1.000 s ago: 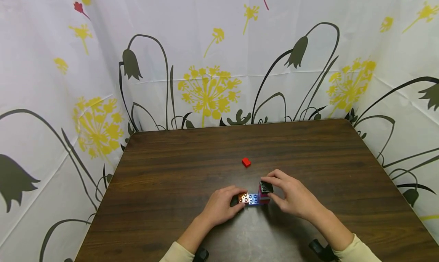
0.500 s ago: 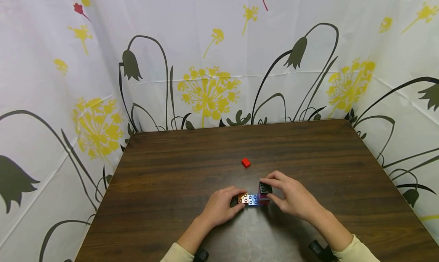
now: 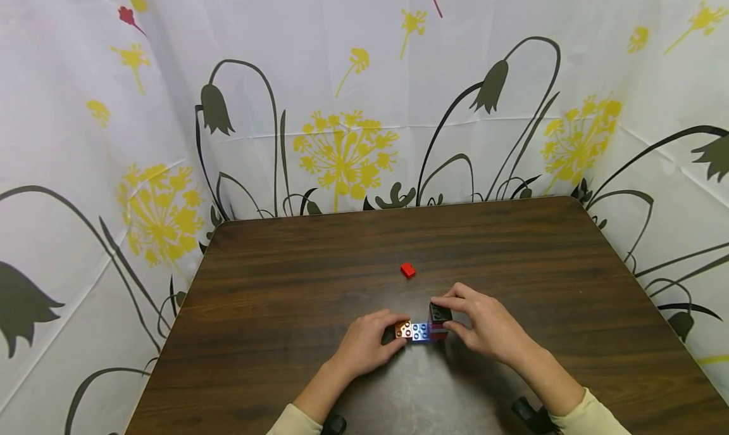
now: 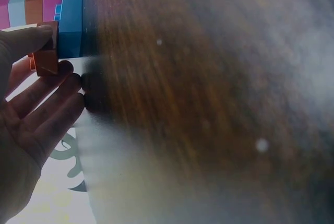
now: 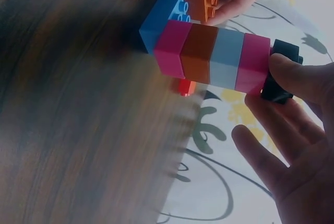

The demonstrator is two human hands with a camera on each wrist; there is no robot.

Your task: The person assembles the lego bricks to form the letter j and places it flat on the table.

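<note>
A long blue brick point(image 3: 420, 332) lies on the table with an orange-brown brick point(image 3: 403, 329) on its left end. My left hand point(image 3: 367, 341) pinches that orange-brown brick between thumb and fingers. On the blue brick's other end rises a tower, plainest in the right wrist view: a pink brick point(image 5: 171, 49), an orange-brown brick point(image 5: 197, 51), a light blue brick point(image 5: 225, 58) and another pink brick point(image 5: 253, 65). At its top is a black brick point(image 3: 440, 313), which my right hand point(image 3: 486, 326) grips by its sides. Whether the black brick is fully pressed down cannot be told.
A small red brick point(image 3: 407, 270) lies alone on the dark wooden table point(image 3: 296, 264), beyond the tower. A white curtain point(image 3: 342, 36) with flower prints hangs behind the table's far edge and along both sides.
The black brick has shifted very slightly lower on the tower in the head view. Both hands keep their holds in nearly the same places.
</note>
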